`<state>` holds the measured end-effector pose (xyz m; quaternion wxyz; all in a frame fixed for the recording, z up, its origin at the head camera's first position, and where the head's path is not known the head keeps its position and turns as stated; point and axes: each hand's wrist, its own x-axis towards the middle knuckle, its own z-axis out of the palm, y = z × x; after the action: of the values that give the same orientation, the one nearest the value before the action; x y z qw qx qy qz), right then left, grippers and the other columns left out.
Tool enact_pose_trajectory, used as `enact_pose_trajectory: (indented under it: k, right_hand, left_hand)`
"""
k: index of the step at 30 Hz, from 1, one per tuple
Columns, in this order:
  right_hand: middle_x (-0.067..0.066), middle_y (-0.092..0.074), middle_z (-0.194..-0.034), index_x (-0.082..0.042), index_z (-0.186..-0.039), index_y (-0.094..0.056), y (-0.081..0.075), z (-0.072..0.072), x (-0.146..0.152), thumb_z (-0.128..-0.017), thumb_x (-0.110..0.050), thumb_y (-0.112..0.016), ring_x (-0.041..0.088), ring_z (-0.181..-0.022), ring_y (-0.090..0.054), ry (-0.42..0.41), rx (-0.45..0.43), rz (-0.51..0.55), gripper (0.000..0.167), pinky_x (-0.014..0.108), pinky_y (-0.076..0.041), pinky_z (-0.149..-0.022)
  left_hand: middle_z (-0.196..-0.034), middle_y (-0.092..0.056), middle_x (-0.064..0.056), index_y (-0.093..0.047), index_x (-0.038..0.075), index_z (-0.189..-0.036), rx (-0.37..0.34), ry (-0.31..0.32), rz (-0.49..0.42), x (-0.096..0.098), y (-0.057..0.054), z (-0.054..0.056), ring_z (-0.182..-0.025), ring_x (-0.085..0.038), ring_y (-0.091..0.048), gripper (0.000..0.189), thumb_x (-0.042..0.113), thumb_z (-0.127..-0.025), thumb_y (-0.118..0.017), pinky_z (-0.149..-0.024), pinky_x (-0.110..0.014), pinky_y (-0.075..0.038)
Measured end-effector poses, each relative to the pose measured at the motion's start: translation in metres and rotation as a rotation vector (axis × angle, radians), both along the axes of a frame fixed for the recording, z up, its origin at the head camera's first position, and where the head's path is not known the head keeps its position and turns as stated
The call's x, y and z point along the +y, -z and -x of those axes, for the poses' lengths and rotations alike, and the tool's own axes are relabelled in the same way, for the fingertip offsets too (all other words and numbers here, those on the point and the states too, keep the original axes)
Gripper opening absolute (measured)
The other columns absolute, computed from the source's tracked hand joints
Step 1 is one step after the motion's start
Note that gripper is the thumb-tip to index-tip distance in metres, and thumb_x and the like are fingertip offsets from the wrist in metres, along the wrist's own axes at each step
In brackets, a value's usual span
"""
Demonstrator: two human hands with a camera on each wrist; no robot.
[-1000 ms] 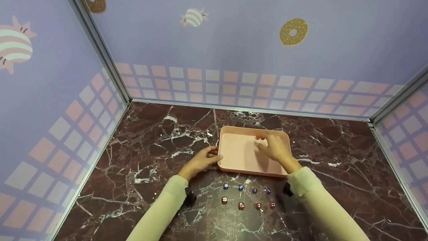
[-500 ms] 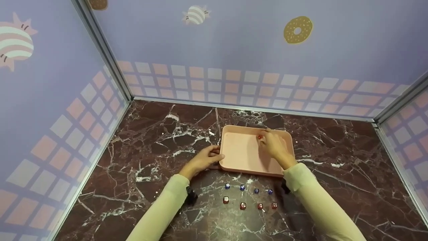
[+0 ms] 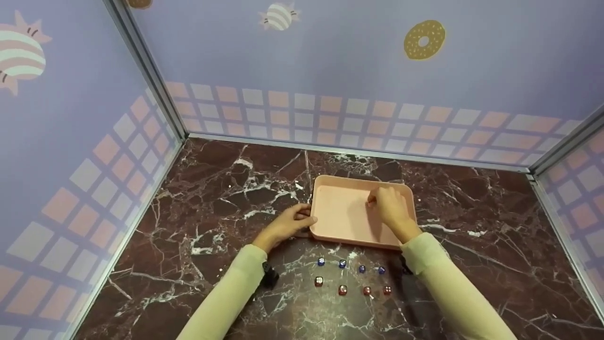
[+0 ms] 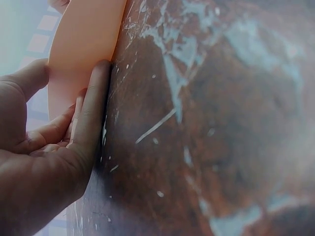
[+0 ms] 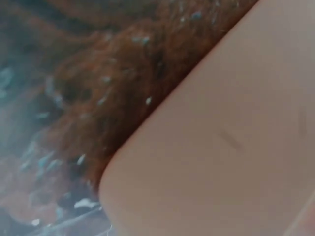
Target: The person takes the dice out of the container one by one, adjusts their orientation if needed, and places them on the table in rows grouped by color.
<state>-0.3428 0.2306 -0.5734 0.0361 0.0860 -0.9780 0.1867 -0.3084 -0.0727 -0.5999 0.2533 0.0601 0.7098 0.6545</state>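
A shallow pink tray (image 3: 344,238) lies on the marbled table. At its left end my left hand (image 3: 285,225) holds it, thumb on the rim and fingers against the outer wall; the left wrist view shows the thumb at the tray's rim (image 4: 74,44) and a fingertip by its bottom edge. Inside the tray's right half, my right hand (image 3: 390,205) has its fingers curled together, pinching a red die (image 3: 370,201) that they mostly hide. The right wrist view holds mainly the tray's outer wall (image 5: 206,147).
In front of the tray, blue dice (image 3: 343,263) form one row and red dice (image 3: 343,290) a second row nearer me, several in each. A purple patterned wall (image 3: 292,66) closes off the back, with side walls left and right.
My right fingers, spread near the red die in the tray a second ago, have closed on it, and it has shifted slightly toward me. The left hand stays at the tray's end.
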Motion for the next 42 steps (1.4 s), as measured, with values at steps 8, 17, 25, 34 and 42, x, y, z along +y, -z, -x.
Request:
enact_pose_trajectory:
  k: [8, 17, 25, 34, 42]
  right_hand:
    - [0.010, -0.077, -0.085, -0.007, -0.079, -0.078, 0.001, -0.008, 0.005, -0.085, -0.001, -0.084, 0.040, -0.080, -0.071, -0.059, -0.026, 0.001, 0.011, 0.058, -0.063, -0.073]
    - [0.006, -0.075, -0.077, -0.007, -0.071, -0.078, 0.005, -0.013, 0.014, -0.072, 0.010, -0.083, 0.031, -0.072, -0.068, -0.156, 0.036, 0.052, 0.018, 0.052, -0.062, -0.070]
    - [0.007, -0.073, -0.081, -0.004, -0.080, -0.077, -0.001, -0.017, 0.022, -0.079, 0.008, -0.082, 0.025, -0.073, -0.067, -0.280, 0.018, 0.106, 0.012, 0.046, -0.062, -0.070]
    - [0.002, -0.069, -0.089, -0.005, -0.092, -0.074, -0.040, -0.071, 0.052, -0.094, -0.001, -0.078, 0.015, -0.072, -0.064, -0.374, -0.012, 0.261, 0.006, 0.030, -0.059, -0.063]
    - [-0.006, -0.065, -0.087, -0.012, -0.089, -0.073, -0.049, -0.137, 0.086, -0.084, 0.002, -0.082, 0.006, -0.071, -0.059, -0.397, -0.070, 0.208, 0.018, 0.025, -0.058, -0.060]
  left_hand:
    - [-0.137, -0.056, -0.026, -0.044, -0.008, -0.153, 0.010, -0.007, 0.003, -0.004, 0.001, -0.002, -0.120, -0.035, -0.062, 0.058, 0.014, -0.105, -0.067, -0.093, -0.044, -0.067]
    - [-0.139, -0.054, -0.025, -0.044, -0.007, -0.154, 0.003, 0.006, -0.001, -0.004, 0.000, -0.001, -0.122, -0.035, -0.060, 0.058, 0.015, -0.105, -0.067, -0.096, -0.045, -0.065]
    - [-0.138, -0.055, -0.025, -0.045, -0.007, -0.152, -0.007, -0.006, -0.002, -0.004, 0.002, -0.005, -0.118, -0.033, -0.062, 0.056, 0.014, -0.105, -0.067, -0.094, -0.045, -0.066]
    - [-0.135, -0.056, -0.026, -0.046, -0.010, -0.149, -0.004, -0.008, -0.022, -0.001, 0.004, -0.003, -0.116, -0.032, -0.062, 0.054, 0.011, -0.104, -0.067, -0.093, -0.044, -0.067]
    - [-0.137, -0.054, -0.026, -0.044, -0.008, -0.152, -0.014, 0.010, -0.026, -0.002, 0.000, 0.000, -0.118, -0.033, -0.062, 0.057, 0.012, -0.104, -0.067, -0.095, -0.045, -0.066]
